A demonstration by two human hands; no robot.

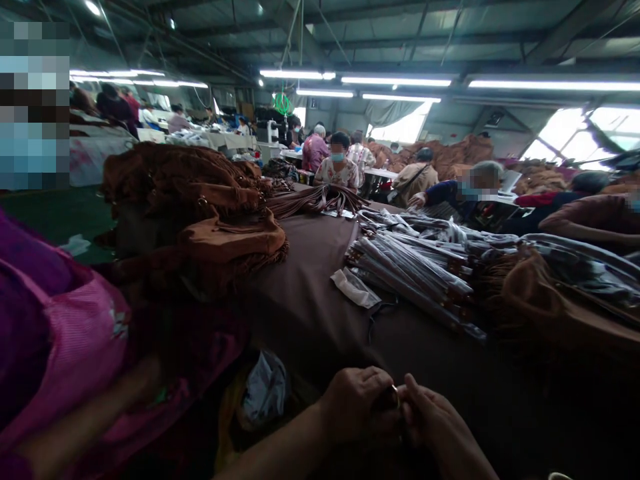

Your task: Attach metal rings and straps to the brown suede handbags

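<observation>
My left hand [357, 400] and my right hand [434, 419] meet at the bottom middle, low over the brown-covered table [310, 293]. Both have their fingers curled, pinching a small dark piece with a metal ring [394, 397] between them. What the piece belongs to is too dark to tell. A crumpled clear plastic bag [265, 393] lies just left of my left hand.
A heap of brown fringed bags [210, 200] rises at the left. Plastic-wrapped straps [410, 267] lie piled at the right, brown straps [320, 199] farther back. A person in a pink top [65, 333] sits close on my left. Other workers sit at far tables.
</observation>
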